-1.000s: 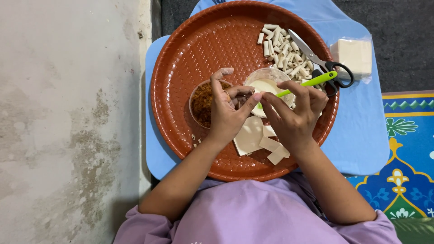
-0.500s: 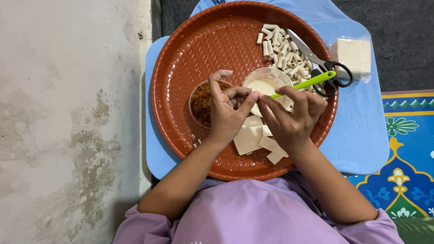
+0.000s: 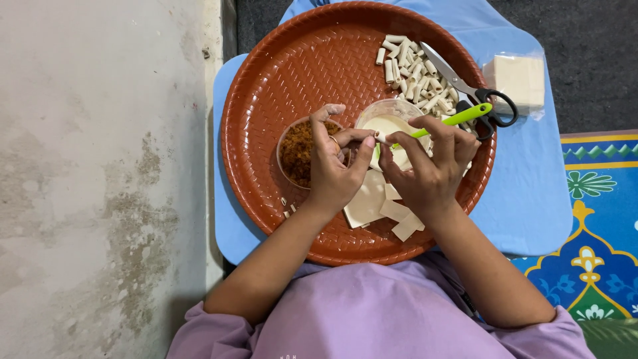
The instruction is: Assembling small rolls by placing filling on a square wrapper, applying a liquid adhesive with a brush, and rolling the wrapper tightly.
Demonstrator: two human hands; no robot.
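Observation:
My left hand pinches a small pale roll of wrapper at its fingertips, over the round brown tray. My right hand holds a green-handled brush with its tip at that roll, above a small clear bowl of white paste. Under the left hand sits a clear bowl of brown shredded filling. Flat cream wrapper pieces lie on the tray below both hands.
A heap of finished small rolls and black-handled scissors lie at the tray's upper right. A stack of wrappers in plastic rests on the blue mat. A concrete floor lies left, a patterned blue rug right.
Both hands have shifted slightly and drawn together; the brush tip has come against the small roll held in the left fingertips.

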